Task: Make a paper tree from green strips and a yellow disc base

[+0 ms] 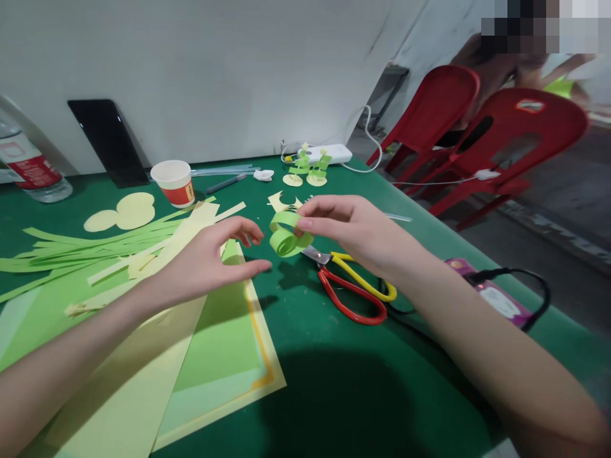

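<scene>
A curled strip of light green paper (286, 240) is pinched between the thumb and fingers of my right hand (351, 222), raised over the table. My left hand (229, 251) is just to its left, fingers and thumb apart, with nothing in it. Beneath my left hand lie cream paper sheets (128, 381) and a green sheet (224, 346). Several loose green paper strips (90, 245) spread out to the left. Scissors with one red and one yellow handle (353, 299) rest under my right hand, their blades partly hidden by the curl.
Along the back stand a water bottle (35, 165), a leaning black phone (109, 143), a paper cup (172, 181), small paper plants (310, 168) and a white power strip (329, 154). A purple box with a cable (501, 299) sits right. Red chairs (515, 140) and a person are beyond.
</scene>
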`<state>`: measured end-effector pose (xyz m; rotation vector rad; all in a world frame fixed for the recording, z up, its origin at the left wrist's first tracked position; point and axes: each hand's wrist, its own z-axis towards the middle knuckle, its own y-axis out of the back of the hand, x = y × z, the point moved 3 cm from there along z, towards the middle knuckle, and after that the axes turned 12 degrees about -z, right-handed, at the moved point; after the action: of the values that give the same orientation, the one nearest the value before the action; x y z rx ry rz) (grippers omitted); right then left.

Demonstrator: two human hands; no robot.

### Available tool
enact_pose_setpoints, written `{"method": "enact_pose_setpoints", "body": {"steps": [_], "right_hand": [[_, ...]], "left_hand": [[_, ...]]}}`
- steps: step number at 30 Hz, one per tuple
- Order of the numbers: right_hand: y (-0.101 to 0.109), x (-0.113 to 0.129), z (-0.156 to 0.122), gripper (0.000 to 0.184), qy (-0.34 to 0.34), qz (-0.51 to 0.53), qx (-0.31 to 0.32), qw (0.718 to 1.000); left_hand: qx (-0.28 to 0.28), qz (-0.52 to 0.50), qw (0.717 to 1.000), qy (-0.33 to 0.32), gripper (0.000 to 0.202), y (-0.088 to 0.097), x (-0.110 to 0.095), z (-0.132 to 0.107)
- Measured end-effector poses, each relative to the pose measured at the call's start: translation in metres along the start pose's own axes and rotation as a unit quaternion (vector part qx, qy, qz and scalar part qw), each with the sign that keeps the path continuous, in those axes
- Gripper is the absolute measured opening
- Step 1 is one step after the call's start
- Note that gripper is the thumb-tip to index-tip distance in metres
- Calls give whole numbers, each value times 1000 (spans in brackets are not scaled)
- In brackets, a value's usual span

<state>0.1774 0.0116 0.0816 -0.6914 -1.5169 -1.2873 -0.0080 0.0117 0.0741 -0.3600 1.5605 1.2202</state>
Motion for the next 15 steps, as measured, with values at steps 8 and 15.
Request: {"method": "enact_pose_setpoints", "body": {"steps": [8, 15], "right_hand": [[-7, -5, 3, 15, 4, 43, 30, 999], [7, 18, -10, 6, 162, -246, -245, 924]], "left_hand": [[-60, -16, 998, -16, 20, -9, -11, -6], [-57, -217, 973, 54, 14, -11, -4, -7]]}}
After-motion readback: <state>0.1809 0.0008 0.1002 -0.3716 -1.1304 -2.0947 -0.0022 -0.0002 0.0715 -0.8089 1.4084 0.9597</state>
